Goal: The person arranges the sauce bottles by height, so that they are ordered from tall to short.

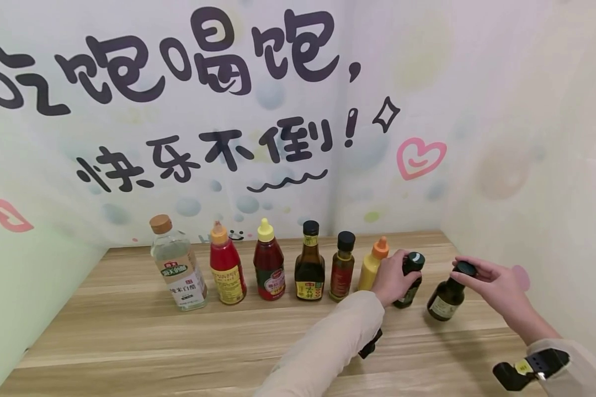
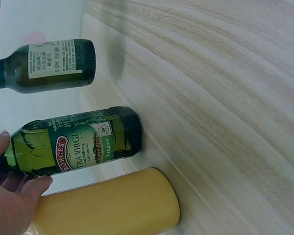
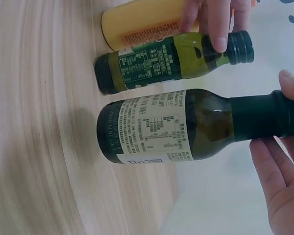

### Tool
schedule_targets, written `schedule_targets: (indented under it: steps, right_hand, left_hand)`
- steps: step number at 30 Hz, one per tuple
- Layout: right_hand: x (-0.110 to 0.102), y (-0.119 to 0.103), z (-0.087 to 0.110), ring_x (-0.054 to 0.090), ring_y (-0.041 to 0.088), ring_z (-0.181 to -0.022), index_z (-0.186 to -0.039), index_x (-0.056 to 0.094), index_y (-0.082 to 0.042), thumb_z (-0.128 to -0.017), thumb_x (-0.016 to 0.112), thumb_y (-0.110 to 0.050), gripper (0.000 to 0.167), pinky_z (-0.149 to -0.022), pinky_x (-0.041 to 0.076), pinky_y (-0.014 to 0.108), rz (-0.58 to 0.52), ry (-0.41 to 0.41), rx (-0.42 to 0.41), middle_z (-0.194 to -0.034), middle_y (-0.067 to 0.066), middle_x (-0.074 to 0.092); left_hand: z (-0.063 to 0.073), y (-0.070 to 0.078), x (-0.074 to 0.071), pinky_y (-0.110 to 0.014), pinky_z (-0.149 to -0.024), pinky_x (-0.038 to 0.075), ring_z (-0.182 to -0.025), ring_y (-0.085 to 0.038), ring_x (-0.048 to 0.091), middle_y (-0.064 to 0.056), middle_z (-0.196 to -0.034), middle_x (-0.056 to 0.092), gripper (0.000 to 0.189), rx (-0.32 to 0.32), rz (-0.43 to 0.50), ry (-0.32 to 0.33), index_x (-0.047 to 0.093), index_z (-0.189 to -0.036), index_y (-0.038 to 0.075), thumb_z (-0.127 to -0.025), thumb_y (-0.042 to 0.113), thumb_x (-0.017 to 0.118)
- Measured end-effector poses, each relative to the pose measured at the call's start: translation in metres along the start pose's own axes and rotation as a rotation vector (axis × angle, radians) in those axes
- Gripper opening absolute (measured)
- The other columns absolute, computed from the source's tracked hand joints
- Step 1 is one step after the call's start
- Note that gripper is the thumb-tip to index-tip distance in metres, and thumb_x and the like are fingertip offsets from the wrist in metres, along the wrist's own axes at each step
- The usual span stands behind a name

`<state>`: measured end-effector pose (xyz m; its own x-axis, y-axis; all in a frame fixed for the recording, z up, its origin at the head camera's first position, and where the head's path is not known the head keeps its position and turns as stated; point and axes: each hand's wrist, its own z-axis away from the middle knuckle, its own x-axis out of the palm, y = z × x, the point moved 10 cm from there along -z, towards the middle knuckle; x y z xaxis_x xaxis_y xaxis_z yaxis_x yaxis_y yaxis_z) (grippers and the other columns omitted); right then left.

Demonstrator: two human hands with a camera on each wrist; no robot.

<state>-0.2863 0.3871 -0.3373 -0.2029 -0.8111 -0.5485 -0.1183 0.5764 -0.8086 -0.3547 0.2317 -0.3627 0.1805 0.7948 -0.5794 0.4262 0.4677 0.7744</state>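
My left hand (image 1: 393,280) grips a green olive oil bottle (image 2: 81,142) around its neck, just under the dark cap. The bottle stands nearly upright on the wooden table (image 1: 179,353), its label facing the left wrist camera. To its right, my right hand (image 1: 499,286) holds a dark glass bottle (image 3: 161,127) by the cap and upper neck, between thumb and fingers. This bottle leans slightly, its base close over the table, with a pale printed label on its side. Beside my left hand is a yellow squeeze bottle (image 1: 368,271) with an orange cap, partly hidden by the hand.
Leftward in a row stand a small red-labelled bottle (image 1: 342,273), a soy sauce bottle (image 1: 310,270), two red sauce bottles, one yellow-capped (image 1: 269,270) and one orange-capped (image 1: 227,270), and a clear vinegar bottle (image 1: 179,270). A printed white curtain (image 1: 288,209) hangs behind them.
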Motion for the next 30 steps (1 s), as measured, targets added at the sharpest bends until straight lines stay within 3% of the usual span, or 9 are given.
schedule_targets:
  steps: [5, 10, 17, 21, 28, 30]
  right_hand:
    - [-0.003, 0.007, -0.008, 0.045, -0.020, -0.085, -0.121, 0.056, -0.015, -0.080, 0.064, -0.032, 0.045, -0.064, 0.041, 0.007, 0.045, 0.033, 0.033, -0.095, -0.031, 0.051]
    - [-0.002, 0.013, -0.015, 0.049, -0.016, -0.082, -0.119, 0.057, -0.015, -0.079, 0.066, -0.031, 0.044, -0.064, 0.042, 0.008, 0.010, 0.057, 0.048, -0.091, -0.030, 0.055]
    - [0.004, 0.029, -0.026, 0.052, -0.010, -0.082, -0.122, 0.055, -0.013, -0.079, 0.065, -0.035, 0.049, -0.062, 0.044, 0.013, 0.012, 0.052, 0.069, -0.107, 0.005, 0.061]
    - [0.007, 0.035, -0.031, 0.052, -0.008, -0.083, -0.122, 0.054, -0.014, -0.079, 0.065, -0.038, 0.051, -0.063, 0.043, 0.015, 0.021, 0.044, 0.082, -0.115, 0.021, 0.054]
    - [0.010, 0.028, -0.030, 0.044, -0.017, -0.079, -0.127, 0.047, -0.005, -0.080, 0.063, -0.039, 0.061, -0.062, 0.042, 0.013, 0.064, 0.045, 0.091, -0.120, 0.026, 0.048]
    - [0.010, 0.029, -0.031, 0.051, -0.008, -0.085, -0.128, 0.047, -0.005, -0.080, 0.063, -0.040, 0.062, -0.061, 0.042, 0.014, 0.068, 0.043, 0.095, -0.121, 0.025, 0.048]
  left_hand:
    - [0.000, 0.001, -0.001, -0.013, -0.071, 0.044, -0.088, -0.003, 0.057, 0.004, -0.102, 0.062, 0.037, 0.010, -0.026, 0.000, 0.054, -0.113, 0.016, -0.080, 0.024, 0.067]
    - [0.000, 0.001, 0.000, -0.014, -0.071, 0.044, -0.089, -0.004, 0.057, 0.004, -0.103, 0.061, 0.036, 0.012, -0.020, -0.003, 0.054, -0.113, 0.016, -0.080, 0.022, 0.067]
    - [0.000, 0.000, 0.001, -0.015, -0.074, 0.045, -0.091, -0.004, 0.056, 0.003, -0.105, 0.061, 0.038, 0.007, -0.015, -0.003, 0.053, -0.115, 0.015, -0.080, 0.022, 0.066]
    - [0.001, 0.000, 0.000, -0.016, -0.075, 0.044, -0.092, -0.004, 0.056, 0.004, -0.105, 0.061, 0.038, -0.003, -0.014, -0.004, 0.052, -0.115, 0.016, -0.080, 0.022, 0.066]
    - [0.002, 0.001, -0.001, -0.015, -0.076, 0.044, -0.094, -0.003, 0.055, 0.004, -0.106, 0.061, 0.039, -0.005, 0.002, -0.002, 0.052, -0.115, 0.016, -0.080, 0.021, 0.067]
    - [0.002, 0.001, -0.001, -0.015, -0.076, 0.043, -0.095, -0.004, 0.055, 0.004, -0.106, 0.060, 0.039, -0.003, 0.000, -0.002, 0.052, -0.115, 0.016, -0.080, 0.021, 0.067]
